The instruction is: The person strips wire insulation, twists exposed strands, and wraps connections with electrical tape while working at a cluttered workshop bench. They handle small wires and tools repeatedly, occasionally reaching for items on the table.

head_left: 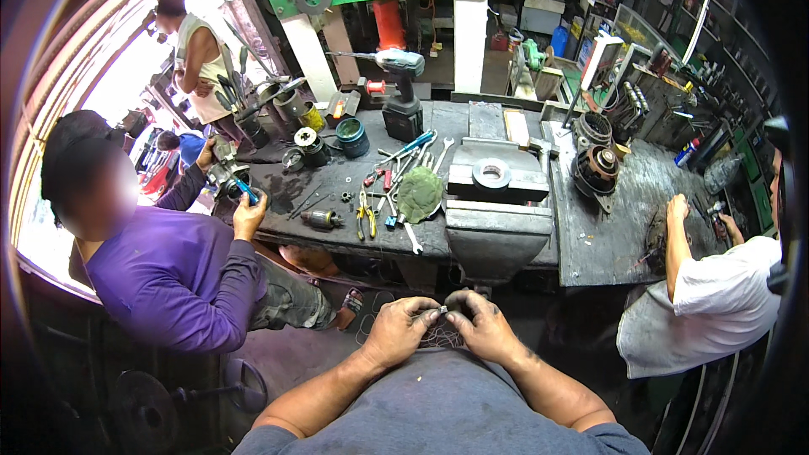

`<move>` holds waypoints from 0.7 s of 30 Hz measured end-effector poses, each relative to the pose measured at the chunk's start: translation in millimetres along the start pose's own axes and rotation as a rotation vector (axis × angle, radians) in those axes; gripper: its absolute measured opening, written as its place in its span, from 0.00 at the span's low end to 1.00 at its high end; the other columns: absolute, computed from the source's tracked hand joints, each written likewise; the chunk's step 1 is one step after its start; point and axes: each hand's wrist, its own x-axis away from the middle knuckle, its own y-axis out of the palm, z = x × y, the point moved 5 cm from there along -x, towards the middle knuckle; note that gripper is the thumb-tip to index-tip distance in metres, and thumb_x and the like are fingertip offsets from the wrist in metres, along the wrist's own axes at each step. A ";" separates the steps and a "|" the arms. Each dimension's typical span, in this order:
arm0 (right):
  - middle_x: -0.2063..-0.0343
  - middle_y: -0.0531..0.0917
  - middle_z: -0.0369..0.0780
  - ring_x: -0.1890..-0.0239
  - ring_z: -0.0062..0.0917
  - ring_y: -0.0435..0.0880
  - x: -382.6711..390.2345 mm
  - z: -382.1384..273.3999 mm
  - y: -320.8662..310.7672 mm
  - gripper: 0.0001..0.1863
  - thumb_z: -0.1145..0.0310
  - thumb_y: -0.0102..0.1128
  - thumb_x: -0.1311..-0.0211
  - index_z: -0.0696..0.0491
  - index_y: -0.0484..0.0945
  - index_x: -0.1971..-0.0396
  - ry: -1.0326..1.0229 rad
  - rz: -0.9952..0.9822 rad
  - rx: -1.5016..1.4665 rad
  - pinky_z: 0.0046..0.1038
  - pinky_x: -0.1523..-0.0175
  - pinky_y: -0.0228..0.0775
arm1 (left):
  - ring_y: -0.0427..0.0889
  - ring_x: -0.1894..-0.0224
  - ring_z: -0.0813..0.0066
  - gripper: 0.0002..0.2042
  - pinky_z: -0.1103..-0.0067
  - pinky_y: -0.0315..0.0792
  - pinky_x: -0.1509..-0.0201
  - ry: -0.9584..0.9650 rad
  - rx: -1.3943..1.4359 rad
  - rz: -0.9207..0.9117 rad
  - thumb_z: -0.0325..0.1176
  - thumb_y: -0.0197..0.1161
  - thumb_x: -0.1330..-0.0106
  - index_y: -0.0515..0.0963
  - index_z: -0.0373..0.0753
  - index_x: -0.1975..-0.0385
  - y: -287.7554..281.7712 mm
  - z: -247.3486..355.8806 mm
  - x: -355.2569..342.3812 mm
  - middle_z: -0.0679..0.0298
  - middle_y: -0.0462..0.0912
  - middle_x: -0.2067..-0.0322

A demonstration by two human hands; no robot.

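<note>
In front of my body, below the bench edge, my left hand and my right hand meet with fingers pinched. Between their fingertips is a small, pale grey metal-looking piece, too small to name. Both hands appear to grip it. Thin tangled wire hangs just under the hands. Beyond them stands the bench vise, with a roll of tape lying on top of its jaws.
Pliers, wrenches, a motor armature and a green rag lie left of the vise. A cordless impact wrench stands behind. People work at left and right; a motor part sits right.
</note>
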 end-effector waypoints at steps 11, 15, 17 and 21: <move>0.39 0.83 0.46 0.33 0.39 0.82 -15.2 -12.0 2.6 0.23 0.63 0.77 0.30 0.55 0.83 0.39 -0.231 -0.046 0.124 0.42 0.30 0.75 | 0.87 0.57 0.73 0.12 0.71 0.81 0.51 -0.184 0.107 -0.066 0.36 0.66 0.19 0.84 0.32 0.48 -10.2 -5.8 0.5 0.59 0.90 0.60; 0.45 0.87 0.45 0.39 0.33 0.86 -16.7 -14.9 -2.1 0.21 0.62 0.74 0.26 0.58 0.84 0.42 -0.049 -0.282 -0.130 0.36 0.33 0.78 | 0.88 0.57 0.73 0.12 0.71 0.81 0.51 -0.112 0.069 -0.058 0.35 0.66 0.19 0.84 0.33 0.49 -13.9 -2.5 1.8 0.58 0.90 0.60; 0.49 0.88 0.44 0.42 0.31 0.87 -18.9 -17.1 -5.9 0.19 0.63 0.73 0.26 0.59 0.84 0.43 -0.047 -0.304 -0.112 0.34 0.36 0.79 | 0.88 0.58 0.72 0.12 0.71 0.81 0.51 -0.080 0.036 -0.072 0.35 0.66 0.20 0.84 0.33 0.49 -14.4 -2.0 2.9 0.58 0.91 0.60; 0.58 0.88 0.40 0.54 0.24 0.88 -26.5 -13.1 -7.2 0.11 0.69 0.70 0.24 0.58 0.85 0.50 -0.017 -0.264 -0.092 0.35 0.50 0.83 | 0.89 0.58 0.68 0.12 0.70 0.81 0.52 -0.085 0.170 -0.151 0.36 0.69 0.22 0.84 0.33 0.49 -12.7 -3.2 6.0 0.55 0.91 0.59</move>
